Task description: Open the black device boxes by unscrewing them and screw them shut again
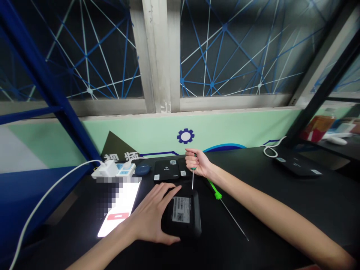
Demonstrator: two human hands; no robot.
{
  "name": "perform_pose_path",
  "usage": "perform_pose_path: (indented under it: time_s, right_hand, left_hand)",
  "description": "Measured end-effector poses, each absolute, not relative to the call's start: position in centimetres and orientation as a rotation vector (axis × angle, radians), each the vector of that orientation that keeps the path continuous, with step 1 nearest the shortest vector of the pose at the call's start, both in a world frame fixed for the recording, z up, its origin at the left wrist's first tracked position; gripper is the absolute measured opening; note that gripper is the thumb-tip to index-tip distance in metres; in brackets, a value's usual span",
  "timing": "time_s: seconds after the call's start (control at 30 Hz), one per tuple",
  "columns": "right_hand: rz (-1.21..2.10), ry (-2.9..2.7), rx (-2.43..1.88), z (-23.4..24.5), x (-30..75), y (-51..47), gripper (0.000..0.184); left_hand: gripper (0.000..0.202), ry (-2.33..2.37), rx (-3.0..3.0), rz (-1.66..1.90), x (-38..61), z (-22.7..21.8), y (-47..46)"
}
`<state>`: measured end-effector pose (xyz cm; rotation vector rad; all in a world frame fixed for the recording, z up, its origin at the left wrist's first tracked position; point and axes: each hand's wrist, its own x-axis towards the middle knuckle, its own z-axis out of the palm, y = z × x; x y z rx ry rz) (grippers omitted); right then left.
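Observation:
A black box-shaped device [184, 215] with a white label lies underside up on the black table [281, 187]. My left hand [153, 217] lies flat on its left side and holds it still. My right hand [197, 162] is closed around the handle of a small screwdriver [192, 179], held upright with the tip down at the device's far edge. A second screwdriver with a green handle [216, 192] lies on the table under my right forearm, its long shaft pointing toward me.
A lit phone [119, 212] lies left of the device. Behind it are a white power strip [114, 170] with a white cable, a small dark blue case [143, 170] and another black device [166, 169]. A flat black device [298, 165] sits at the far right.

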<state>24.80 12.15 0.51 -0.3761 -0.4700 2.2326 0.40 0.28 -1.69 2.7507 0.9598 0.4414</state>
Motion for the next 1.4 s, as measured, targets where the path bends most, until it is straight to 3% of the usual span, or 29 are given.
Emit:
perform_pose_path:
  time_s: [1.4]
  right_hand:
    - [2.14,-0.646,-0.501,0.0,24.2,11.6,0.041]
  left_hand:
    - [0.117,1.037,2.607,0.279,0.4,-1.3,0.2]
